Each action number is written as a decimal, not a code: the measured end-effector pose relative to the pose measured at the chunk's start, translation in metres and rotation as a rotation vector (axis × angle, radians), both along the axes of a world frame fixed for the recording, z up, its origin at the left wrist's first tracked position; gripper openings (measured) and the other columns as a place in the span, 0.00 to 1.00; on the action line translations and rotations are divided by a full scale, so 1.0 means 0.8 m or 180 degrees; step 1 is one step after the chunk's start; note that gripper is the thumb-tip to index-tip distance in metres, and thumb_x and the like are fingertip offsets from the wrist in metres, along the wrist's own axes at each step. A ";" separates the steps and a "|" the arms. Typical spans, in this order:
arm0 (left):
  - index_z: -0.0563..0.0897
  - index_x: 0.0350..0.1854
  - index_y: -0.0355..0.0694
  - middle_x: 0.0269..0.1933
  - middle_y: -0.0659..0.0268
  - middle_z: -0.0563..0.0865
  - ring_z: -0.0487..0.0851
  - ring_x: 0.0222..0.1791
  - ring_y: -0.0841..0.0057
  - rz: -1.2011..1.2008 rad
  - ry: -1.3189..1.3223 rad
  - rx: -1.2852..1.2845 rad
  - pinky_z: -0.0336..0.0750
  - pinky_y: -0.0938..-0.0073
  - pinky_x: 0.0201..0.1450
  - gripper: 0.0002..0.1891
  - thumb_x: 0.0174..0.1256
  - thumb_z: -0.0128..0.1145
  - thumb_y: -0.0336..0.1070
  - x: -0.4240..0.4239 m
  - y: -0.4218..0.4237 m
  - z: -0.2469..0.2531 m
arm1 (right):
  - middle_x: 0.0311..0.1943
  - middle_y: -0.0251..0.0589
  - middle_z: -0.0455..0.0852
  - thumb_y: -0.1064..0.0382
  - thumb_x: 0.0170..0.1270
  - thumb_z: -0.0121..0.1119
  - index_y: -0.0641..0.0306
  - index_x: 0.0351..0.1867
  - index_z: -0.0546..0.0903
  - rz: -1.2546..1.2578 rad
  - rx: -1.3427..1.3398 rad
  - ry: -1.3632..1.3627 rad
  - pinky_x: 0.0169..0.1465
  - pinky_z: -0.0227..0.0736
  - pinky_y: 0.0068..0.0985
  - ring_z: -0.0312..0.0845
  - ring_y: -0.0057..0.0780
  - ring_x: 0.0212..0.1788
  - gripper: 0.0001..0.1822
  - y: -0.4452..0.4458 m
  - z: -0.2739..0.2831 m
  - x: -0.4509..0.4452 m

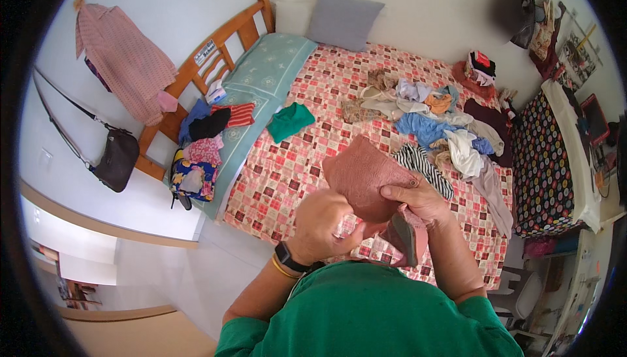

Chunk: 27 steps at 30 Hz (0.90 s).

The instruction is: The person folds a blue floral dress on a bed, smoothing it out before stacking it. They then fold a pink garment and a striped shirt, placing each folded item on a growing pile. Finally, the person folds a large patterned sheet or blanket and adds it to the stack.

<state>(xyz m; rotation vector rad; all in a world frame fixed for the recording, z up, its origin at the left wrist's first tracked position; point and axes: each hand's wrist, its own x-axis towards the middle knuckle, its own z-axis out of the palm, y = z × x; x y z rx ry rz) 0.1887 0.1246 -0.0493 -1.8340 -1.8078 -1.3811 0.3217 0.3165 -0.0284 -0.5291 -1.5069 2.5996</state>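
A salmon-pink textured garment (368,178) with a round button is held up over the near side of the bed. My right hand (416,199) grips it by the buttoned edge, thumb on top, and a folded part with a grey-green lining (407,234) hangs below. My left hand (323,222), blurred, has its fingers curled beside the garment's lower left edge. Bedding shows through the gap between its thumb and fingers; whether it pinches the cloth is unclear. A dark watch and a yellow band are on the left wrist.
Beyond my hands, a bed with a red checked sheet (274,185) carries a heap of loose clothes (426,126). A folded green garment (291,121) and small folded piles (201,153) lie leftward. A polka-dot-covered unit (543,161) stands right; a wooden headboard (230,38) stands left.
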 end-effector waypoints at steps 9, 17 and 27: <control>0.82 0.45 0.34 0.36 0.61 0.85 0.82 0.38 0.70 -0.0270 -0.0992 -0.1051 0.74 0.67 0.44 0.12 0.65 0.64 0.36 0.005 0.026 0.046 | 0.44 0.36 0.87 0.62 0.69 0.63 0.69 0.54 0.82 0.1184 0.1097 0.0434 0.50 0.77 0.22 0.78 0.18 0.47 0.17 -0.018 -0.004 -0.005; 0.82 0.36 0.32 0.27 0.68 0.81 0.75 0.29 0.87 -0.0392 -0.2993 -0.1412 0.71 0.79 0.33 0.08 0.69 0.61 0.33 0.001 0.004 0.022 | 0.30 0.32 0.77 0.47 0.70 0.58 0.68 0.37 0.80 0.0338 0.2023 0.0471 0.36 0.68 0.20 0.72 0.19 0.33 0.21 -0.009 0.013 0.021; 0.84 0.36 0.31 0.27 0.67 0.84 0.78 0.29 0.87 -0.0575 -0.2946 -0.1586 0.72 0.78 0.32 0.09 0.70 0.61 0.34 0.005 0.002 0.024 | 0.22 0.32 0.77 0.57 0.59 0.72 0.65 0.24 0.81 0.0187 0.2326 0.0657 0.28 0.62 0.25 0.69 0.19 0.26 0.15 -0.009 0.022 0.034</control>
